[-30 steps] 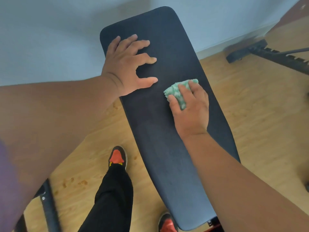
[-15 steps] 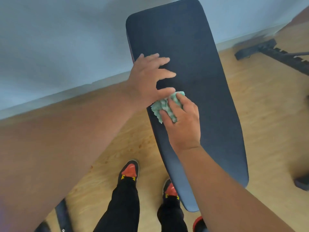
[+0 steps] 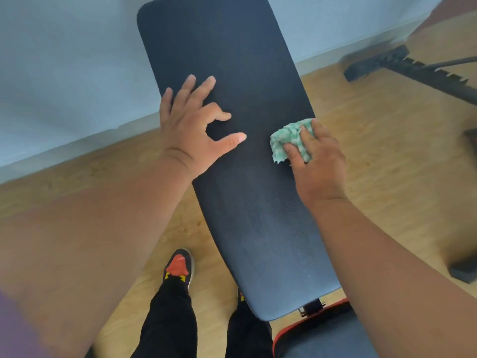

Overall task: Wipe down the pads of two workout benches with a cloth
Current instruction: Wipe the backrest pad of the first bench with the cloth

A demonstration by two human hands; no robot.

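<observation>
A long dark back pad (image 3: pixel 242 208) of a workout bench runs from the top middle down to the lower middle of the view. My left hand (image 3: pixel 192 125) rests flat on the pad's left side, fingers spread, holding nothing. My right hand (image 3: pixel 316 161) presses a crumpled green and white cloth (image 3: pixel 289 138) onto the pad near its right edge. A dark seat pad with red trim (image 3: pixel 322 332) shows at the bottom, partly hidden by my right forearm.
Wooden floor (image 3: pixel 387 151) surrounds the bench, with a pale wall (image 3: pixel 64 73) and baseboard behind. The black frame of a second bench (image 3: pixel 418 71) lies at the upper right. My legs and orange shoes (image 3: pixel 178 267) stand left of the pad. A dark foot (image 3: pixel 464 272) sits at the right edge.
My right hand has slid the cloth from the pad's left edge across to its right edge. My left hand has stayed on the pad and now lies apart from the cloth.
</observation>
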